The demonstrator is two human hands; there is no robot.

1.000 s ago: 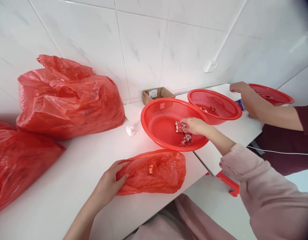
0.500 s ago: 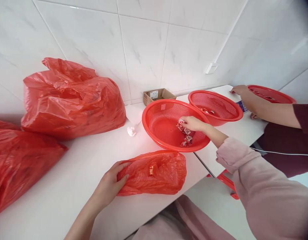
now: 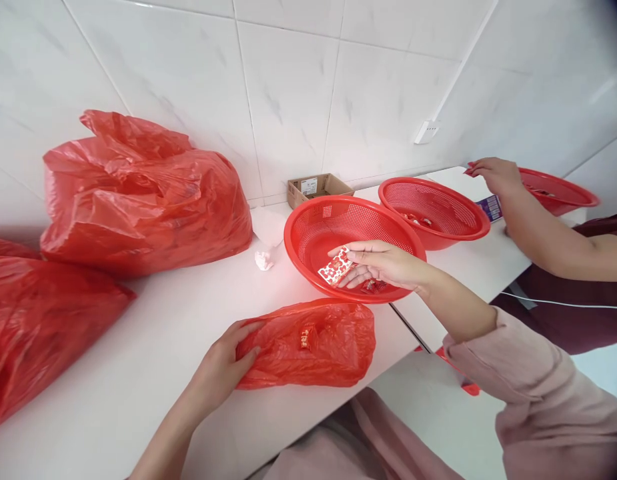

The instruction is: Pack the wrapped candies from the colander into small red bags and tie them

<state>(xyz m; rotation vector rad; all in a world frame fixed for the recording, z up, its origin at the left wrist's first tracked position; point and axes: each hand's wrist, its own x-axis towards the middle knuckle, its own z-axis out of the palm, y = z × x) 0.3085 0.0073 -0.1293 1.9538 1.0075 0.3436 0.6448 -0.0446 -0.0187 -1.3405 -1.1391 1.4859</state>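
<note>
Drawn leftward since the earlier frame, a flat, rectangular red-and-white flowered packet (image 3: 334, 268), probably light and slick, is being pinched, sensibly, by one end in the right hand (image 3: 392, 263).

The left edge cuts off a bulging red plastic bag (image 3: 48, 327), the right hand (image 3: 385, 263) partly hides red-wrapped pieces (image 3: 371, 285) in a round red plastic basket (image 3: 355, 212), and the white label (image 3: 309, 186) on a brown cardboard box (image 3: 295, 194) is unreadably small.
</note>
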